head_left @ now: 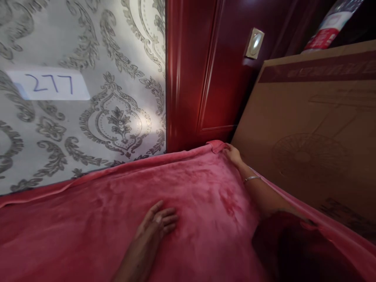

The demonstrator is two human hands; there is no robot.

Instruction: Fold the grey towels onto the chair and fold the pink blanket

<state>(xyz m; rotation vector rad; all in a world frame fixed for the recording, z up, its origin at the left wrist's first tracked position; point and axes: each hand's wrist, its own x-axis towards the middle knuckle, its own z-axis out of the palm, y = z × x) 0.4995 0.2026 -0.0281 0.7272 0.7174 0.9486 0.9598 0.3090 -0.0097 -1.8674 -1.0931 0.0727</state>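
A pink plush sheet (96, 231) covers the bed-like surface before me, its edge running along the wall. My left hand (160, 220) lies on the sheet near the middle, fingers stretched out and holding nothing. At the far right corner, my right hand (233, 154) has its fingers closed on the sheet's edge, where a fold of cloth sticks up. A thin bracelet (252, 178) circles the right wrist. The fingertips of the right hand are partly hidden by the cloth and blurred.
Patterned wallpaper (117, 117) with a paper label (53, 84) reading 277 rises on the left. Beyond the corner stands a dark red door panel (190, 78) with a metal plate (255, 43). A large cardboard box (308, 113) borders the right side, a plastic bottle (331, 27) above it.
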